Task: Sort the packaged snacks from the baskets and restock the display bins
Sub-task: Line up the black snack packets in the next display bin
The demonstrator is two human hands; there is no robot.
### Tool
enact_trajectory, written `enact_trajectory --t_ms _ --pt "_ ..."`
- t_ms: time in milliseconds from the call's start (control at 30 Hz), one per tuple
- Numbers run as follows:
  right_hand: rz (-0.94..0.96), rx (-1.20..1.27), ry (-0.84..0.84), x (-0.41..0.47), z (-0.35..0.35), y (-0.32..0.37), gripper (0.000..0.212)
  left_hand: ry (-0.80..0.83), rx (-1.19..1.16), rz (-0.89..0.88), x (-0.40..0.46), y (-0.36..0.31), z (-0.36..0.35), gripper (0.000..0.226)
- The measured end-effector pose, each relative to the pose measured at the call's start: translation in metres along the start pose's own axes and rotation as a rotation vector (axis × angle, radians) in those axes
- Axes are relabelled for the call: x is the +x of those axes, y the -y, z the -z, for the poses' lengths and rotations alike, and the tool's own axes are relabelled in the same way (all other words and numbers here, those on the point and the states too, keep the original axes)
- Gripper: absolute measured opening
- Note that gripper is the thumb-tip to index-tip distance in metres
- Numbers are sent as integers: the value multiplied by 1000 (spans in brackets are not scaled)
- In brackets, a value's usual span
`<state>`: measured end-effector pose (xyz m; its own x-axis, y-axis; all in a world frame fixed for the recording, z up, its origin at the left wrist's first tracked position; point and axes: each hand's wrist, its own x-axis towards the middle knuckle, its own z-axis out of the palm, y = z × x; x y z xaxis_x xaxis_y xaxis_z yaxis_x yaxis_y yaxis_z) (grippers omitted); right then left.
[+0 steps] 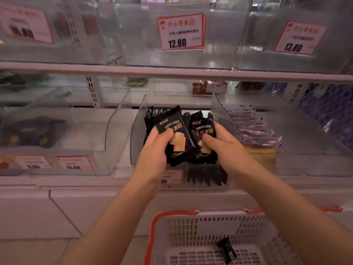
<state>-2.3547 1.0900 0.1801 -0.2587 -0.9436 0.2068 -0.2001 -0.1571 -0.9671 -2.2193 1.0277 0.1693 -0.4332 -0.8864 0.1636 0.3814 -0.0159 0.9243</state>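
I am facing a shop shelf of clear plastic display bins with red-bordered price cards; a white shelf rail (172, 70) runs across at twelve o'clock, and pale floor tiles lie below.

My left hand (154, 148) is clamped on a black DRYCAKE packet (172, 131), thumb across its face. My right hand (223, 144) pinches a second DRYCAKE packet (203, 131) the same way. Both packets hang over the middle bin (137, 138), just above the pile of black packets (193, 157) already in it.

The risks, as I judge them: the wrappers look slick, and each grip rests mostly on a thumb, so a packet could slide out early and land crooked or tip over the low front lip toward six o'clock. The two packets overlap at their inner edges, so letting one go may drag the other. The bin at three o'clock sits close, and a careless drop could send a black packet in among the wrong stock.

That three o'clock bin (286, 163) holds purple-wrapped packets (256, 131) in a row. The bin at nine o'clock (107, 131) holds dark packets, blurred. The top bins at twelve o'clock look nearly empty. The red-rimmed basket (200, 226) at six o'clock holds one small black packet (226, 250), still to be sorted.
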Motion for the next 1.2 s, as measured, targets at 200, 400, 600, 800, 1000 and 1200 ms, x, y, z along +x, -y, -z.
enact_trajectory --t_ms 200,400,600,800,1000,1200 --pt "-191 138 23 20 -8 -7 70 65 39 138 31 2 -16 19" --pt "-188 -61 -89 30 28 6 25 302 140 300 68 11 -32 30" --pt "-248 -259 -252 38 64 24 20 388 1100 -175 132 23 -40 27" --pt "-237 -462 -290 43 58 23 23 649 1717 -373 162 51 -52 26" --pt "-48 -969 -395 54 38 16 43 844 1906 -465 181 49 -39 28" --pt "-134 -1296 -357 106 22 -10 61 821 1907 -350 195 30 -5 47"
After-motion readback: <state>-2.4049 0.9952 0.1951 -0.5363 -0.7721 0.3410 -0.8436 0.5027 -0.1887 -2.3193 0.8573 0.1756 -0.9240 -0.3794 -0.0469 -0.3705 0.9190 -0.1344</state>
